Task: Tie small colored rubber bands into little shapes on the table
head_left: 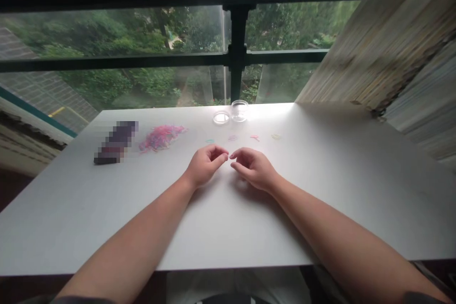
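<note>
My left hand (pixel 206 165) is closed, thumb and forefinger pinched together over the middle of the white table (pixel 117 228). A tiny pale bit shows at its fingertips, too small to name. Facing it, my right hand (pixel 254 168) has its thumb and forefinger apart, the forefinger tip close to that bit. Just beyond the hands lie small thin pieces in a row: a teal group (pixel 210 141), a pale purple group (pixel 232 137), a pink group (pixel 254 137) and a pale yellow group (pixel 276 136). A heap of mostly pink and purple thin pieces (pixel 162 137) lies to the left.
A clear round container (pixel 240 111) and a clear round lid or shallow dish (pixel 221 118) stand near the far edge. A pixelated dark object (pixel 117 142) lies at the left. Behind the table is a green-framed window (pixel 238 28), with a curtain (pixel 356 42) at the right.
</note>
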Motion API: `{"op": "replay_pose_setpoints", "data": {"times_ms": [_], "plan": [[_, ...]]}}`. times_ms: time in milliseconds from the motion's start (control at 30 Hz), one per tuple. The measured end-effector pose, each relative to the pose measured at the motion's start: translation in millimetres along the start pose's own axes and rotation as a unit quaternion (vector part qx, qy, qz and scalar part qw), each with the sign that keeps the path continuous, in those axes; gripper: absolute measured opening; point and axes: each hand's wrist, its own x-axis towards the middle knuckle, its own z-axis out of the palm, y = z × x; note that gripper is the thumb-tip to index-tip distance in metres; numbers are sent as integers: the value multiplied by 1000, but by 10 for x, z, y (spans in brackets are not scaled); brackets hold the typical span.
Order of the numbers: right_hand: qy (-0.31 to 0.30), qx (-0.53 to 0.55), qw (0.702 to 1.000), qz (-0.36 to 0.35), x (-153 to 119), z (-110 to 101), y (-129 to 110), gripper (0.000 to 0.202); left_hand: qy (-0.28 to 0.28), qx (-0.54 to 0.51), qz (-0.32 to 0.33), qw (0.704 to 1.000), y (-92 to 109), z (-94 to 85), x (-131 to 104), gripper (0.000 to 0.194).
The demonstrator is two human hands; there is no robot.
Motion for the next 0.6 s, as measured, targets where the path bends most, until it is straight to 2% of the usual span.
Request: {"op": "replay_pose_setpoints", "data": {"times_ms": [200, 600], "plan": [[26, 11, 1000, 11, 9, -26, -5, 17, -10, 3, -1, 1000, -33, -5, 0, 20], [30, -99, 995, -13, -4, -54, -35, 12, -44, 56, 17, 997, -61, -10, 0, 20]]}}
